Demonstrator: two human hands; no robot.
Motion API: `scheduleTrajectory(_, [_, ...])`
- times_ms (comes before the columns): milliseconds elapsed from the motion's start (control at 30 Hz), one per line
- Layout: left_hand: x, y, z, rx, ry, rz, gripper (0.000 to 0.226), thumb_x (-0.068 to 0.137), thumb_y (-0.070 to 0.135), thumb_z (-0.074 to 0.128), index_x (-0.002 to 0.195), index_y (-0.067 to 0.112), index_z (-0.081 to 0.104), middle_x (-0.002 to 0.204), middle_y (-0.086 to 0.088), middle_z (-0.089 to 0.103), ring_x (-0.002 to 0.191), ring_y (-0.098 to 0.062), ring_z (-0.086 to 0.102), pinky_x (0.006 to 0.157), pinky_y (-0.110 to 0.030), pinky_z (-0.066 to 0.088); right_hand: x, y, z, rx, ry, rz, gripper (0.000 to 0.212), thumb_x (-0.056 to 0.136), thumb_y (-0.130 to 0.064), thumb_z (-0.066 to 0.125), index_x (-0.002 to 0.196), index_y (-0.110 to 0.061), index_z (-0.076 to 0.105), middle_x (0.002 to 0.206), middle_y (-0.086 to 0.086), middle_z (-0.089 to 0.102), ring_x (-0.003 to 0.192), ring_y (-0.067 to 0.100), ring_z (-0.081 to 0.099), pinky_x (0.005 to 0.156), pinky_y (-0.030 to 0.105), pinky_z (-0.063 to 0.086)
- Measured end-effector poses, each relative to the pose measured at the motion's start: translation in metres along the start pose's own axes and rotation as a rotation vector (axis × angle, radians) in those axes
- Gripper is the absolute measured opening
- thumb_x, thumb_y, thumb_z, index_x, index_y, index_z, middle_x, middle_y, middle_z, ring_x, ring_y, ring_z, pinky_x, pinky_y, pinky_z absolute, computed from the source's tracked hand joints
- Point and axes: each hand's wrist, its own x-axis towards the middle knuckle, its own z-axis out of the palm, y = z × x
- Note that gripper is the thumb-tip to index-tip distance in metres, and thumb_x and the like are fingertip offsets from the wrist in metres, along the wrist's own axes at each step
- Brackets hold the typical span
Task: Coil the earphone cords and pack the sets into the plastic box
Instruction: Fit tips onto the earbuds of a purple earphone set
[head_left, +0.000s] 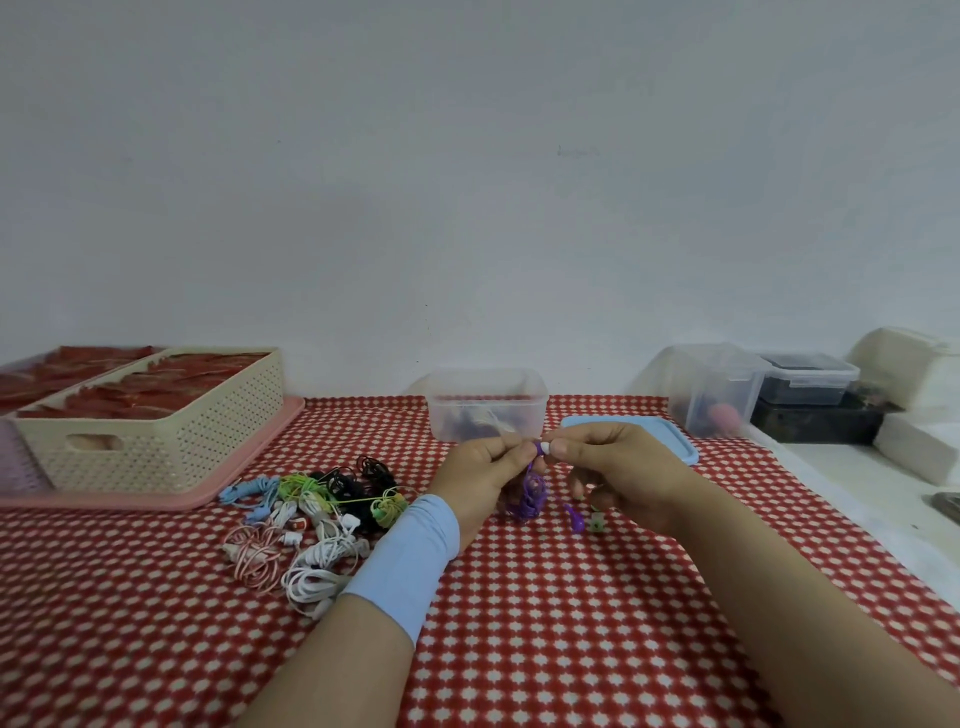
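Note:
A purple earphone set (531, 493) hangs as a loose bundle between my hands above the red checked cloth. My left hand (483, 470) pinches the top of the bundle, and my right hand (618, 470) grips the white-tipped end of its cord beside my left thumb. A purple earbud (575, 519) dangles below my right hand. Just behind my hands stands the clear plastic box (535, 395), open, with a few dark and pale sets inside. A heap of earphone sets (311, 519) in blue, green, black, pink and white lies left of my left wrist.
The box's blue lid (670, 441) lies flat behind my right hand. A cream basket (171, 441) of red packets sits on a pink tray (249, 467) at the left. More clear containers (717, 389) and white blocks (924, 447) stand at the right.

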Motion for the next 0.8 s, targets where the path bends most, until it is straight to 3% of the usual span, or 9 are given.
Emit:
scheduleTrajectory(200, [-0.0026, 0.0021, 0.0010, -0.075, -0.032, -0.037, 0.020, 0.098, 0.021, 0.058, 0.093, 0.019, 0.077, 0.083, 0.001, 0.071, 0.086, -0.019, 0.062, 0.094, -0.044, 0.052, -0.0001, -0.0019, -0.0015, -0.017, -0.036, 0.026, 0.030, 0.075, -0.026, 0.076, 0.100, -0.011, 0.081, 0.092, 0.011, 0.075, 0.059, 0.012, 0.058, 0.042, 0.022, 0.036])
scheduleTrajectory(300, [-0.0024, 0.0017, 0.0026, -0.121, -0.035, -0.056, 0.018, 0.098, 0.018, 0.057, 0.097, 0.016, 0.075, 0.084, -0.001, 0.072, 0.087, -0.019, 0.062, 0.095, -0.042, 0.052, 0.0005, 0.0005, -0.0005, -0.004, -0.029, 0.016, 0.029, 0.074, -0.025, 0.076, 0.099, -0.010, 0.080, 0.090, 0.011, 0.074, 0.058, 0.013, 0.057, 0.042, 0.022, 0.033])
scheduleTrajectory(400, [-0.0023, 0.0026, 0.0026, -0.098, -0.035, -0.043, 0.018, 0.098, 0.017, 0.057, 0.094, 0.016, 0.075, 0.077, 0.005, 0.071, 0.080, -0.014, 0.062, 0.087, -0.035, 0.053, 0.0006, 0.0000, -0.0002, -0.020, -0.023, 0.021, 0.030, 0.073, -0.027, 0.077, 0.099, -0.011, 0.081, 0.092, 0.012, 0.074, 0.058, 0.014, 0.055, 0.044, 0.023, 0.033])
scheduleTrajectory(533, [-0.0015, 0.0008, -0.0011, -0.004, -0.057, -0.035, 0.018, 0.098, 0.018, 0.057, 0.093, 0.021, 0.075, 0.079, 0.008, 0.073, 0.084, -0.011, 0.064, 0.092, -0.034, 0.053, 0.0004, -0.0013, -0.0007, -0.052, -0.027, 0.069, 0.023, 0.081, -0.020, 0.074, 0.100, -0.008, 0.079, 0.088, 0.009, 0.075, 0.056, 0.013, 0.057, 0.042, 0.022, 0.036])
scheduleTrajectory(633, [-0.0017, 0.0017, -0.0007, -0.045, -0.090, -0.069, 0.018, 0.099, 0.017, 0.055, 0.097, 0.017, 0.074, 0.077, 0.008, 0.072, 0.082, -0.011, 0.062, 0.085, -0.031, 0.054, 0.0007, -0.0005, -0.0016, 0.001, -0.047, 0.112, 0.021, 0.075, -0.021, 0.075, 0.093, -0.011, 0.080, 0.087, 0.009, 0.074, 0.057, 0.013, 0.060, 0.041, 0.020, 0.036])
scheduleTrajectory(800, [-0.0022, 0.0022, 0.0012, -0.141, -0.081, -0.122, 0.018, 0.099, 0.017, 0.055, 0.098, 0.016, 0.073, 0.078, 0.005, 0.072, 0.083, -0.014, 0.062, 0.089, -0.038, 0.054, 0.0013, -0.0001, -0.0001, 0.001, -0.031, 0.124, 0.019, 0.071, -0.026, 0.076, 0.087, -0.016, 0.080, 0.087, 0.009, 0.075, 0.063, 0.015, 0.064, 0.043, 0.021, 0.042])
